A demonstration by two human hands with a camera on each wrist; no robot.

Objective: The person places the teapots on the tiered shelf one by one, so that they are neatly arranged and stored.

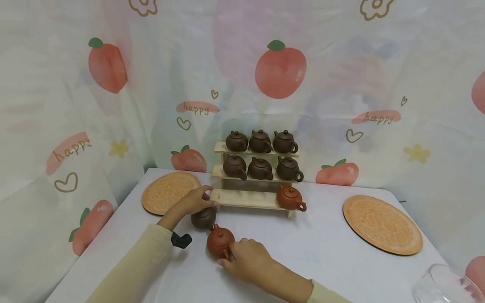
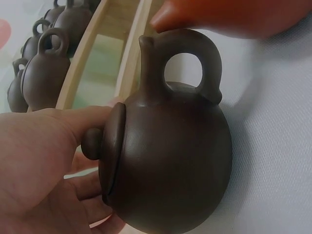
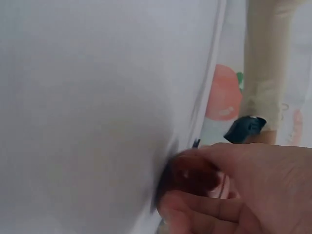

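My left hand curls its thumb and fingers round the left end of the lowest tier of a wooden rack. Just under that hand a dark brown teapot stands on the table; in the left wrist view its knobbed lid and looped handle overlap the hand, hiding the fingertips. My right hand pinches the handle of an orange-red teapot, whose spout points toward the dark teapot. The right wrist view shows the fingers round it, blurred.
Several dark teapots line the upper two tiers. Another orange-red teapot sits at the right end of the lowest tier. Round orange mats lie at left and right. A clear glass vessel stands at the right front.
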